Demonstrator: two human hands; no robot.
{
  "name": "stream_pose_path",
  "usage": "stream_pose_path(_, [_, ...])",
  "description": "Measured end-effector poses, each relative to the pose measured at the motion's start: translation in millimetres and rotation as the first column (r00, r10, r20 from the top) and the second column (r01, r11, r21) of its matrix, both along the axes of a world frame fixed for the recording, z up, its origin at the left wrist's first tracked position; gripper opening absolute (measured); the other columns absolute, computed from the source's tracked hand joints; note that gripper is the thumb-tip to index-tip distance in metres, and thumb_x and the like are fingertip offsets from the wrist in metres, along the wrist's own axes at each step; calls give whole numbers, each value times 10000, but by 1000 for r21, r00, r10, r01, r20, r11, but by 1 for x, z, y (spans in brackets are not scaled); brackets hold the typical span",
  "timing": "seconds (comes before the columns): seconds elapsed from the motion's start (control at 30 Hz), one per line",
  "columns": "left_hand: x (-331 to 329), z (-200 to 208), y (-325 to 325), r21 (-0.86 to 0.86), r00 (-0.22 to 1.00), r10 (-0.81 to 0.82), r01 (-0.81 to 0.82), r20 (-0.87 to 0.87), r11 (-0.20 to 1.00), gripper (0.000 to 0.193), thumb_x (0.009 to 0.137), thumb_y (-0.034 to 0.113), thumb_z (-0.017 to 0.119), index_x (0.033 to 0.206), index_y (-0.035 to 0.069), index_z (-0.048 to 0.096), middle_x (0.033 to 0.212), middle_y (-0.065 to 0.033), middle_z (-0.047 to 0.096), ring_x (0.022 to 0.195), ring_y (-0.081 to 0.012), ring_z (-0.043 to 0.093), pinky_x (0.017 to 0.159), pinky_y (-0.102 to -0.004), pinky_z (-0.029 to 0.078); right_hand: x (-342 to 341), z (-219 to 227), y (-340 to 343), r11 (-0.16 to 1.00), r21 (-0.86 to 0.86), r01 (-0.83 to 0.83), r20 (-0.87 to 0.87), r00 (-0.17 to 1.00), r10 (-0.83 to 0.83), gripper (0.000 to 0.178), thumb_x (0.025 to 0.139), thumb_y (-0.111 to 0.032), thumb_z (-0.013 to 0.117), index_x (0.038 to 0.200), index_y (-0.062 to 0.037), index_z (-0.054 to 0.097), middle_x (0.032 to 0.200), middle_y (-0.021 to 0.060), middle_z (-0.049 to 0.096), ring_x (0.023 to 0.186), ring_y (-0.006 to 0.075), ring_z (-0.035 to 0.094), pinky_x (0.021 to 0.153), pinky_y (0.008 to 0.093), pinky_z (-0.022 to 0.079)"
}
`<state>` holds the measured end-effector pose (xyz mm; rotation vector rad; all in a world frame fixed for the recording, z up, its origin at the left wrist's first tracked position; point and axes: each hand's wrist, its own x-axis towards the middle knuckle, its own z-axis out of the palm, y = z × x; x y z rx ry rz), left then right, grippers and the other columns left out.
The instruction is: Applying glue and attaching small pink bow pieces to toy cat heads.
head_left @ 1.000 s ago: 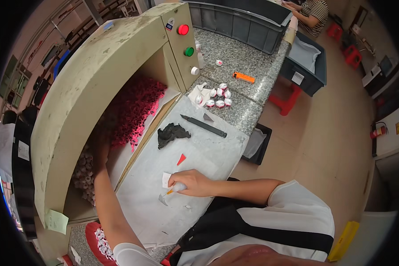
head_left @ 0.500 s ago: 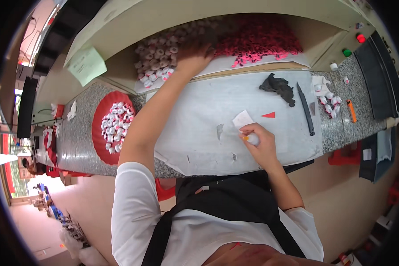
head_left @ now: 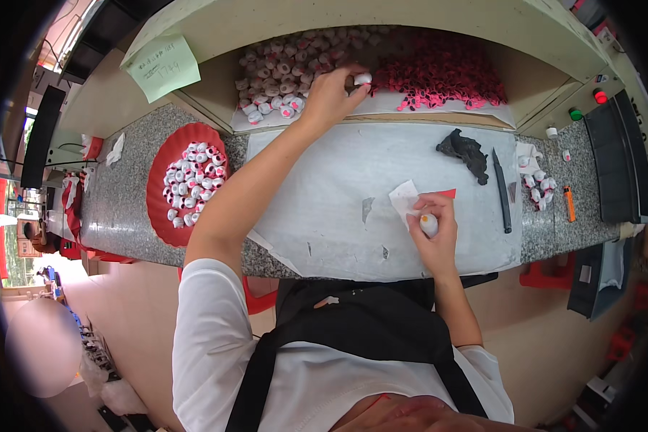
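My left hand (head_left: 331,97) reaches to the front of the shelf recess. Its thumb and fingers pinch a small white rounded piece (head_left: 363,78). Beside that hand lies a heap of similar white pieces (head_left: 284,65), some with pink spots. To its right spreads a pile of small pink pieces (head_left: 453,75) with dark marks. My right hand (head_left: 439,237) is closed round a small white bottle (head_left: 429,225) with a yellow-orange tip, over the white work sheet (head_left: 324,216). A scrap of white paper (head_left: 405,196) and a red scrap (head_left: 448,193) lie by its fingers; whether they touch the paper I cannot tell.
A red scalloped tray (head_left: 158,216) of pink-and-white pieces stands at left. Crumpled black material (head_left: 464,153) and a dark pen-like tool (head_left: 502,191) lie on the sheet. At right are several white pieces (head_left: 540,189) and an orange cutter (head_left: 569,204). A shelf edge (head_left: 324,16) overhangs the recess.
My left hand has drawn out of the heap toward the front right and now holds a white piece. My right hand has turned, its bottle's tip now facing up.
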<state>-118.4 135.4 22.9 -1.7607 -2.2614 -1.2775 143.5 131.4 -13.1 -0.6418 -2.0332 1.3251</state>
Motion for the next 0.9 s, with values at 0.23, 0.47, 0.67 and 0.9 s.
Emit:
stream_pose_path(0.23, [59, 36, -95, 149, 432, -187, 120, 883, 981, 232, 785, 101, 490, 989, -2, 450, 930, -136, 550, 803, -170, 547, 736, -260, 424, 5, -4, 1, 981, -166, -105, -287, 957, 54, 337, 670, 32, 427, 963, -49, 282, 1013, 146, 347, 632, 137, 452, 456, 211, 389])
stream_pose_path(0.47, [107, 0, -138, 227, 6, -227, -34, 974, 973, 175, 792, 120, 495, 948, 43, 472, 923, -129, 549, 773, -145, 553, 688, -251, 437, -2, 31, -12, 940, -260, -223, -266, 952, 152, 341, 710, -2, 427, 1049, 18, 414, 1027, 125, 339, 856, 210, 472, 568, 288, 487])
stream_pose_path(0.67, [115, -16, -135, 267, -127, -279, -105, 952, 958, 172, 781, 82, 507, 944, 34, 481, 879, -103, 557, 707, -103, 529, 661, -227, 429, 1, 41, -14, 947, -321, -14, -223, 973, -61, 392, 726, -8, 439, 1112, 42, 390, 990, 112, 407, 800, 174, 490, 502, 270, 479])
stream_pose_path(0.9, [120, -22, -138, 335, 83, -328, -89, 941, 938, 274, 728, -27, 536, 995, -4, 480, 915, -68, 529, 818, -116, 521, 698, -224, 440, -14, 51, -23, 805, -588, -76, -509, 808, -295, 246, 672, -47, 575, 868, -14, 430, 876, 90, 433, 732, 128, 428, 667, 247, 382])
